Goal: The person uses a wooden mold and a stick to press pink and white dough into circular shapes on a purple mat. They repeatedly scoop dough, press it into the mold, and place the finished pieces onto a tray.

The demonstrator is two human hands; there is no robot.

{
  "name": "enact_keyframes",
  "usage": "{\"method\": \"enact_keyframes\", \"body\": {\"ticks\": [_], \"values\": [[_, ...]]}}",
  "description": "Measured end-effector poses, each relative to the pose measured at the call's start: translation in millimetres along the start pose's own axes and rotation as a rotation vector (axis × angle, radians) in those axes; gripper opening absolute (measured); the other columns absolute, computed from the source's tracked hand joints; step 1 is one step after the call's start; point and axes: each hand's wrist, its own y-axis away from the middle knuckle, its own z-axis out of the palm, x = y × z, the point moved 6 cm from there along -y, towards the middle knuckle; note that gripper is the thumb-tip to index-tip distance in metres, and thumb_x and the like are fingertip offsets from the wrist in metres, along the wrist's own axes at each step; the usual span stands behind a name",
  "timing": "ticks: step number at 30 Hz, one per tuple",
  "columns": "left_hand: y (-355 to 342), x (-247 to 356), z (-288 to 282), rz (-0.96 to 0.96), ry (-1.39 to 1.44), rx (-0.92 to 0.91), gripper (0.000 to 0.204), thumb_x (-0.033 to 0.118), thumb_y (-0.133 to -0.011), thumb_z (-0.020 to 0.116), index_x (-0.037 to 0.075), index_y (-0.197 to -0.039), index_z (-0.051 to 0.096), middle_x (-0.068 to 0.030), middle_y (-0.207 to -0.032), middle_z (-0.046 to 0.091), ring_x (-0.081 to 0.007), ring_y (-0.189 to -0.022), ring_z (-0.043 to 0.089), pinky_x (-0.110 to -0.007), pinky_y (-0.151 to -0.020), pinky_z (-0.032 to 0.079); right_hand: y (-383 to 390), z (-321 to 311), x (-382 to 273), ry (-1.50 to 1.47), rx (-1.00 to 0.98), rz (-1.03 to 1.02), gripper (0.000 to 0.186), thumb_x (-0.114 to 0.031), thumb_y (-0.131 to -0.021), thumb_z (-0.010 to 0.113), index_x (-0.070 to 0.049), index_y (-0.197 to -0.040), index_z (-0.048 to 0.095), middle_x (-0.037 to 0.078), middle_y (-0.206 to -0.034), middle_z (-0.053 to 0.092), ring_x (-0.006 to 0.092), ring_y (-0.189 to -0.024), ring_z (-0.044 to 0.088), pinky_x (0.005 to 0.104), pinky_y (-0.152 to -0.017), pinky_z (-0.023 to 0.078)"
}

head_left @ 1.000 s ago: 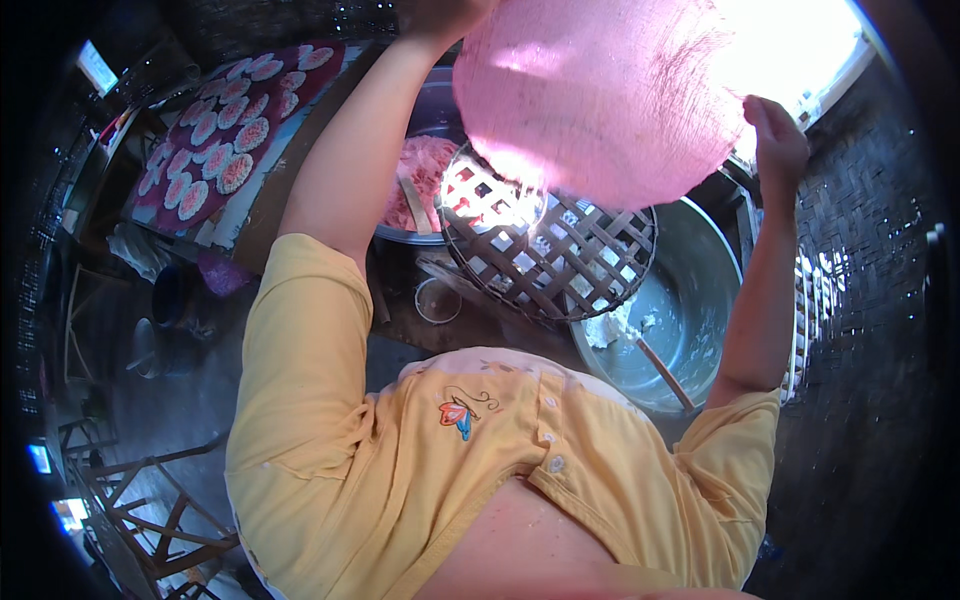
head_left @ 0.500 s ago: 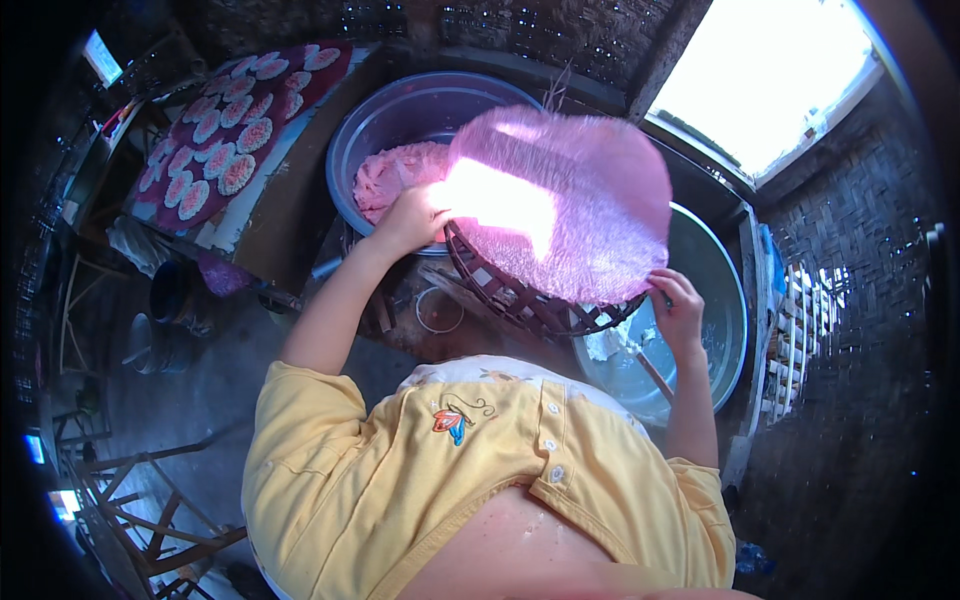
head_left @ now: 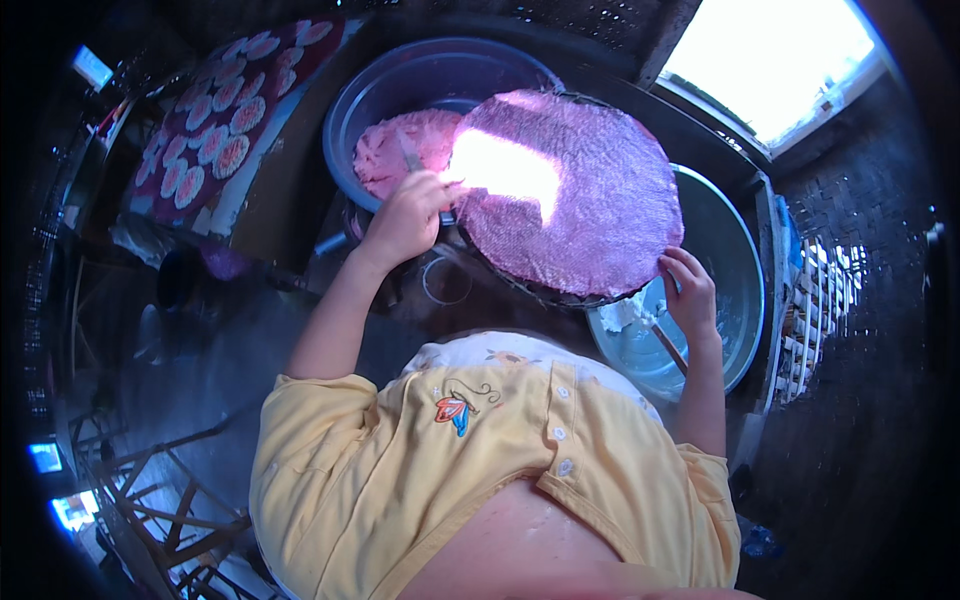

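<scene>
A round, woven-textured pink cloth (head_left: 610, 190) lies flat over a round openwork basket, whose dark rim (head_left: 560, 298) shows along its near edge. Bright sunlight falls on the cloth's left part. At the cloth's left edge, my left hand (head_left: 408, 218) is closed with its fingertips pinching the border. My right hand (head_left: 692, 290) has its fingers closed at the right edge of the cloth. Behind my left hand, a large blue-purple basin (head_left: 345, 120) holds a pink doughy mass (head_left: 385, 150). A flat grey tool (head_left: 408, 150) stands in that mass, its lower end hidden by my hand.
A green basin (head_left: 745, 330) at right holds white matter (head_left: 625, 312) and a stick (head_left: 668, 345). Several round pink-and-white pieces lie on a dark red sheet (head_left: 200, 205) at the far left. A bright window (head_left: 770, 70) opens at the upper right, above a white lattice (head_left: 815, 310).
The cloth, raised and rippling before, has settled flat over the basket. Both hands stay at its edges. The grey tool in the pink mass has come into sight, and the whole view has shifted slightly.
</scene>
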Motion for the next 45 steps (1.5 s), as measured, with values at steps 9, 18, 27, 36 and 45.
{"method": "enact_keyframes", "body": {"ticks": [9, 18, 27, 36, 45], "values": [[141.1, 3.7, 112.3, -0.644, -0.019, -0.542, 0.022, 0.02, -0.072, 0.066, 0.009, -0.091, 0.066, -0.011, -0.099, 0.062, -0.0288, -0.1, 0.057, -0.04, -0.086, 0.046, -0.2, -17.3, -44.8, -0.054, 0.067, -0.005, 0.032, 0.001, -0.082, 0.059, -0.008, -0.113, 0.063, 0.014, -0.113, 0.061, 0.0294, -0.093, 0.065, 0.0336, -0.077, 0.054], [154.7, -2.2, 124.4, -0.62, 0.02, -0.461, 0.011, 0.016, -0.076, 0.062, 0.008, -0.084, 0.063, -0.0121, -0.092, 0.06, -0.0302, -0.096, 0.057, -0.042, -0.084, 0.045, 38.6, 47.4, -141.7, -0.758, -0.699, -0.071, 0.027, -0.011, -0.082, 0.064, -0.005, -0.108, 0.064, 0.015, -0.108, 0.06, 0.0308, -0.101, 0.059, 0.0367, -0.086, 0.048], [67.1, 46.4, -44.4, -0.531, 0.226, -0.092, 0.012, 0.014, -0.079, 0.066, 0.004, -0.08, 0.059, -0.0111, -0.08, 0.058, -0.0289, -0.075, 0.059, -0.039, -0.065, 0.046, 59.8, 154.6, -113.8, -0.244, -0.384, 0.274, 0.071, -0.027, -0.077, 0.069, -0.006, -0.136, 0.036, 0.023, -0.135, 0.039, 0.0408, -0.124, 0.038, 0.0468, -0.099, 0.036], [-11.5, 68.1, 41.6, -0.053, 0.113, -0.142, 0.003, 0.007, -0.081, 0.06, 0.008, -0.083, 0.058, -0.01, -0.085, 0.057, -0.0303, -0.085, 0.058, -0.04, -0.073, 0.047, 52.0, 151.4, -114.2, -0.284, -0.489, 0.331, 0.066, -0.019, -0.074, 0.068, -0.004, -0.132, 0.04, 0.025, -0.125, 0.049, 0.0391, -0.116, 0.048, 0.0434, -0.096, 0.039], [-5.7, 45.1, 29.0, -0.047, 0.15, -0.048, 0.026, 0.014, -0.081, 0.064, 0.006, -0.106, 0.061, -0.0118, -0.099, 0.061, -0.0301, -0.094, 0.058, -0.039, -0.08, 0.047, 122.4, 72.5, -104.5, -0.639, -0.753, 0.415, 0.072, -0.025, -0.072, 0.072, 0.0, -0.131, 0.04, 0.026, -0.116, 0.056, 0.035, -0.109, 0.054, 0.0401, -0.093, 0.041]]}}
